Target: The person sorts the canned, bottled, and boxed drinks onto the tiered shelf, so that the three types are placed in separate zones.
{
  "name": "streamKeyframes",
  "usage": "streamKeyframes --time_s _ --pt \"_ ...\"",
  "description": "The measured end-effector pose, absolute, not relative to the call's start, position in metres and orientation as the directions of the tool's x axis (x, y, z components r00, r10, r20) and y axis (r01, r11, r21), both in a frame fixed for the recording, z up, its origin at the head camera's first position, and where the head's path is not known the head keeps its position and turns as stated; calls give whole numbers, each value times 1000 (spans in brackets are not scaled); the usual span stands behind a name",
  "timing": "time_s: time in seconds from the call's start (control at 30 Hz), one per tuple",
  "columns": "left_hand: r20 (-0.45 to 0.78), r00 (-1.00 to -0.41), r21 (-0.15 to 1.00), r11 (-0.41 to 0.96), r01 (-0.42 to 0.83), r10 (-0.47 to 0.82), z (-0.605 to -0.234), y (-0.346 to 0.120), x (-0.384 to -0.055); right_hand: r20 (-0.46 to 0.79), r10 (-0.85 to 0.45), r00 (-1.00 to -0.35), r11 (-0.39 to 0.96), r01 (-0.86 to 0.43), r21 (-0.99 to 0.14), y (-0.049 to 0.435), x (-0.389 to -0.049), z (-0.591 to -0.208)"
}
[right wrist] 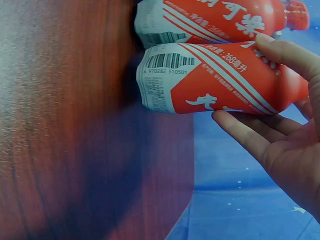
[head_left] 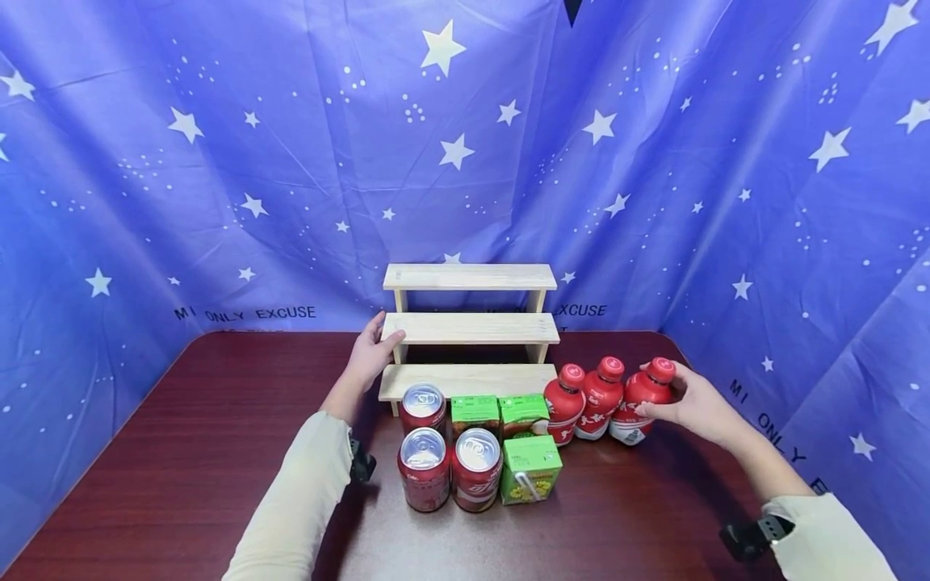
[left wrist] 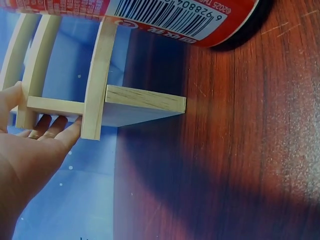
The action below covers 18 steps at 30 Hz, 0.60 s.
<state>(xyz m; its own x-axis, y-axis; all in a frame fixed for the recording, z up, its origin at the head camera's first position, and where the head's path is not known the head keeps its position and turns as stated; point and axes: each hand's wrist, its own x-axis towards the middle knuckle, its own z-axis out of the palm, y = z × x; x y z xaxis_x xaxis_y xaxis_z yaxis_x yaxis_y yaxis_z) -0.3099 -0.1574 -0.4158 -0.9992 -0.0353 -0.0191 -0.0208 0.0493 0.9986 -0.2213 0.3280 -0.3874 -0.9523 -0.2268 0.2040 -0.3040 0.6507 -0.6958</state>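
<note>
My left hand (head_left: 369, 355) grips the left side of a three-step wooden display shelf (head_left: 471, 328), thumb over the end of the middle step. In the left wrist view its fingers (left wrist: 67, 132) reach behind the side support. On the right, my right hand (head_left: 701, 407) holds the outermost red plastic bottle (head_left: 649, 395) around its upper body. The right wrist view shows the thumb on one side of that bottle (right wrist: 215, 80) and fingers on the other. Two more red bottles (head_left: 602, 395) stand in a row to its left, the nearer one close beside it.
Before the shelf's lowest step stand three red soda cans (head_left: 425, 484) with silver tops and three green drink cartons (head_left: 530, 472), one with a straw on its front. Dark reddish wood covers the table (head_left: 218, 452). A blue star-patterned curtain (head_left: 327, 161) hangs behind and at both sides.
</note>
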Motion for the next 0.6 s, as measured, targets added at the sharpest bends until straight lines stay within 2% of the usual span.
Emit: streamKeyframes --time_s 0.4,0.6 --pt "18 -1000 999 34 17 -16 -420 -158 -312 267 -122 -956 677 -277 -681 329 -230 -341" --pt "-7 -999 993 121 -12 -43 -417 -157 -311 246 -77 -966 714 -225 -662 321 -238 -311"
